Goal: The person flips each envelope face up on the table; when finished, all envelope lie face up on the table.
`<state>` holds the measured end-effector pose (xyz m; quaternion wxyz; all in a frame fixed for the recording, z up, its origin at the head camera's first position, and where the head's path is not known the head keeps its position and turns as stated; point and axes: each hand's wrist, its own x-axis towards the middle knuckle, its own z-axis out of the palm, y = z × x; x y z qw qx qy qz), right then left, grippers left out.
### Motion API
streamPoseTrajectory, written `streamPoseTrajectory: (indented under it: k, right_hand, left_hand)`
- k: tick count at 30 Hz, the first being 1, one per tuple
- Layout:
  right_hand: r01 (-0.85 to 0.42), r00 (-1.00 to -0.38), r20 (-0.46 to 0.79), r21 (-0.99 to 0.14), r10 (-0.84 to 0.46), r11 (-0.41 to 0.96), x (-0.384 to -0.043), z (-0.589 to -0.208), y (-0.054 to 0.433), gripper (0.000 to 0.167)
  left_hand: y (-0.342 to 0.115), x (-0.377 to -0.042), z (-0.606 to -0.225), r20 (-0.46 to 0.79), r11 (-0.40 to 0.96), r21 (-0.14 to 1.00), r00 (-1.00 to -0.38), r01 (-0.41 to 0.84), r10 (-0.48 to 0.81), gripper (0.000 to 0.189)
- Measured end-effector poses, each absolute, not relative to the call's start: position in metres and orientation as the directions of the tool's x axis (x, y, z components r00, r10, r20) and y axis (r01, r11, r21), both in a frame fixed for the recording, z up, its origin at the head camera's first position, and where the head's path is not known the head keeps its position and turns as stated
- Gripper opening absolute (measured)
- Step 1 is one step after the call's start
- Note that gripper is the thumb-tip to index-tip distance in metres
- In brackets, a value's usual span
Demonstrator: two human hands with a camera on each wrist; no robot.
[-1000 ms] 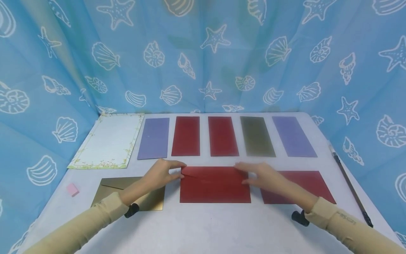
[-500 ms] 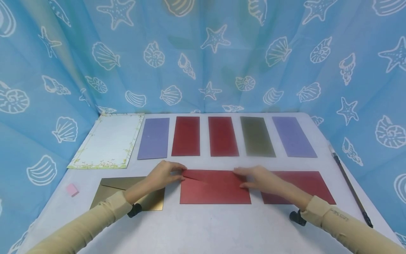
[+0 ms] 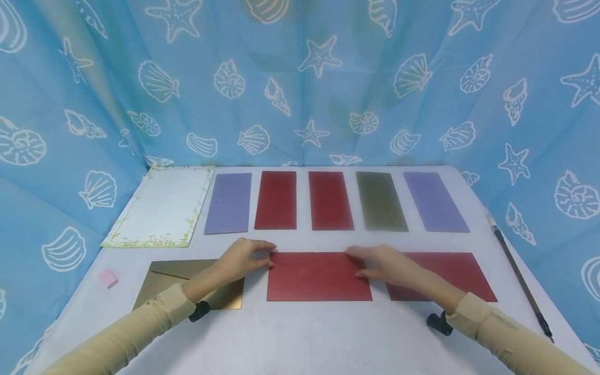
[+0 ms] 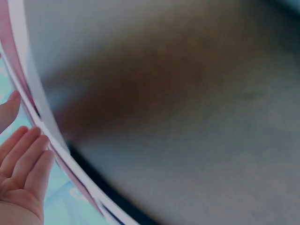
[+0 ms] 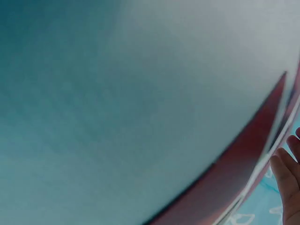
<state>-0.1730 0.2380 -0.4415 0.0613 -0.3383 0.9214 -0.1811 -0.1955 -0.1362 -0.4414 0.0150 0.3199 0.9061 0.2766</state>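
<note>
A red envelope [image 3: 319,278] lies flat in the middle of the table, its long side toward me. At its upper left corner rests my left hand [image 3: 239,258], fingers fairly straight and the thumb by the left edge. My right hand [image 3: 382,263] touches the upper right corner the same way. In the left wrist view, the straight fingers of the left hand [image 4: 23,168] show at the lower left. Only part of the right hand [image 5: 288,176] appears in the right wrist view. A gold envelope [image 3: 164,278] lies partly under my left forearm; another red envelope [image 3: 445,268] is partly behind my right forearm.
Along the back lie a bordered white sheet [image 3: 157,208], a purple envelope [image 3: 228,203], two red ones [image 3: 275,200], a dark gold one [image 3: 382,202] and another purple one [image 3: 436,202]. A pink eraser-like block [image 3: 108,278] sits left; a brush [image 3: 520,276] lies right.
The middle red envelope's upper edge has come down slightly toward me, and its slanted flap line has faded from view. Both hands have shifted slightly with it and stay at its corners.
</note>
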Motion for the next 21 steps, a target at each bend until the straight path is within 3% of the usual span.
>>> streamPoseTrajectory:
  k: [11, 21]
  right_hand:
    - [-0.595, -0.735, -0.002, -0.477, -0.678, 0.647, -0.146, -0.423, 0.251, 0.061]
    - [-0.648, -0.673, -0.003, -0.479, -0.74, 0.592, -0.14, -0.432, 0.251, 0.054]
  left_hand:
    - [-0.142, -0.156, -0.431, 0.113, 0.586, 0.566, -0.758, 0.58, 0.642, 0.043]
    - [-0.141, -0.142, -0.447, 0.103, 0.566, 0.561, -0.729, 0.605, 0.677, 0.04]
